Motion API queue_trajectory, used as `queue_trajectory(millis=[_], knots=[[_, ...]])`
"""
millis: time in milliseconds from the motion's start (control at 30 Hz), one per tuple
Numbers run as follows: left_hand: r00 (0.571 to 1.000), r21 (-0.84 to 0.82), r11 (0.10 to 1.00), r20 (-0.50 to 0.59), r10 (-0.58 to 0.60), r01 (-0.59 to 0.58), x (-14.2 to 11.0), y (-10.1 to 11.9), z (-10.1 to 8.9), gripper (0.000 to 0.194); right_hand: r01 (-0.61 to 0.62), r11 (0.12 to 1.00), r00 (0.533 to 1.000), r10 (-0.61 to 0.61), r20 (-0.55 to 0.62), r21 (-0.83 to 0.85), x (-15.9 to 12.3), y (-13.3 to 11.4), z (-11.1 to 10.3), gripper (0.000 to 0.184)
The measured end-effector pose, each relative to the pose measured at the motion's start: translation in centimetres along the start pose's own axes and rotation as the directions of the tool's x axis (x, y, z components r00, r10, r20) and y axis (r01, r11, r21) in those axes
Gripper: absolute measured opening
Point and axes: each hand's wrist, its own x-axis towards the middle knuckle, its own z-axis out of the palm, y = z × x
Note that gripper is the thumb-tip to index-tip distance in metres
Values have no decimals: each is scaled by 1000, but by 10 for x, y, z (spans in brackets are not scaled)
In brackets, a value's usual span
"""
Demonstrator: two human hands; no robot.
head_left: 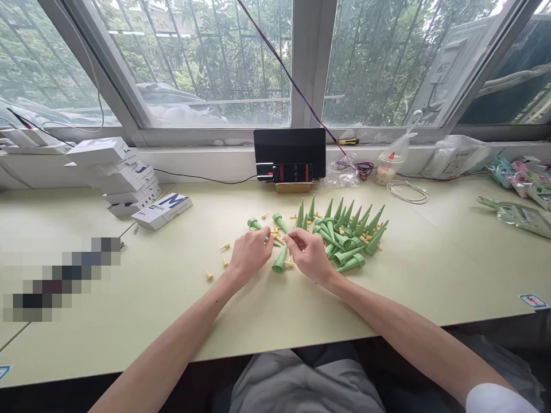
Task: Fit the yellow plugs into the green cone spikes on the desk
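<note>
A heap of green plastic cone spikes point(348, 235) lies on the pale green table point(172, 298), some upright, some on their sides. Small yellow plugs point(225, 246) are scattered among and left of them. My left hand point(248, 255) has its fingers curled, pinching near a green cone by the yellow plugs; what it grips is too small to tell. My right hand point(307, 252) is closed in a pinch just to the right, fingertips almost meeting the left hand's. One green cone point(280, 261) lies on the table between both hands.
A dark tablet with a phone point(289, 163) stands at the back centre. White boxes point(124, 178) are stacked at back left. Plastic bags point(456, 155), a coiled cable point(407, 192) and packaged green items point(520, 215) lie at the right. A window runs behind.
</note>
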Motion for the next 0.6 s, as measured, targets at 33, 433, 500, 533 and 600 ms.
queue_trajectory(millis=[33,433,500,533,600], knots=[[999,73,997,44,-5,2,0,-1,-1,23,-1,1000,1000,1,0,1,0,0,0,26],[980,257,966,199,-25,-27,-2,3,-1,27,27,1000,1000,-27,15,-3,1,0,-1,24],[981,254,967,193,-16,-35,-2,3,0,26,33,999,999,-33,12,-14,1,0,-1,24],[982,250,967,190,-12,-37,-2,3,0,26,34,999,999,-34,12,-13,1,0,-1,24],[983,228,973,181,-3,-39,-2,2,0,26,33,999,999,-33,15,-9,0,0,-1,24]])
